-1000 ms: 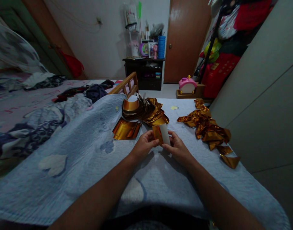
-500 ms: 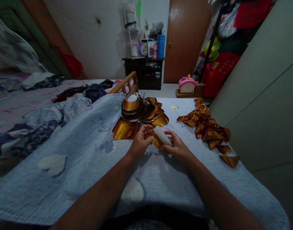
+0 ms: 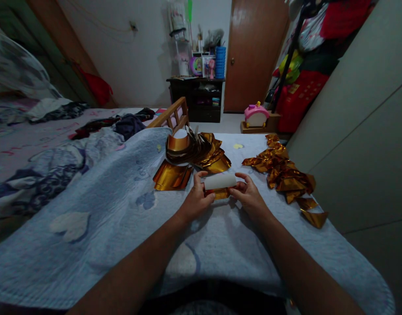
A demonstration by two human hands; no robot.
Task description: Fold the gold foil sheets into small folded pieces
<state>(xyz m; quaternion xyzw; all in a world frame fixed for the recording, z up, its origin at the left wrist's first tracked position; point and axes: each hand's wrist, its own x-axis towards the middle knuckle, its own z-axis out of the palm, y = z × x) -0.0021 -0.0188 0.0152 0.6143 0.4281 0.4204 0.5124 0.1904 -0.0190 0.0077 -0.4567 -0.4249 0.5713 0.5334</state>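
Observation:
Between my two hands is a piece of gold foil paper [image 3: 220, 181], its white back curled outward and a gold strip showing below. My left hand [image 3: 198, 195] grips its left end, thumb in front. At the right end, my right hand [image 3: 248, 192] pinches it with thumb and fingers. Just beyond my hands lies a fanned pile of gold foil sheets [image 3: 201, 151], with flatter gold sheets [image 3: 173, 176] at its left front. Off to the right spreads a heap of crumpled gold foil [image 3: 283, 168].
A pale blue quilted cover [image 3: 122, 245] with heart patterns lies under everything. A wooden rail [image 3: 173, 113] stands behind the foil pile. To the left is a bed with rumpled clothes [image 3: 128, 127]. A pale cabinet [image 3: 358, 144] borders the right side. A pink toy [image 3: 256, 114] sits on a box beyond.
The foil paper has turned from slanting to nearly level, its white back now curled lengthwise between both hands. My right hand has shifted slightly up and right.

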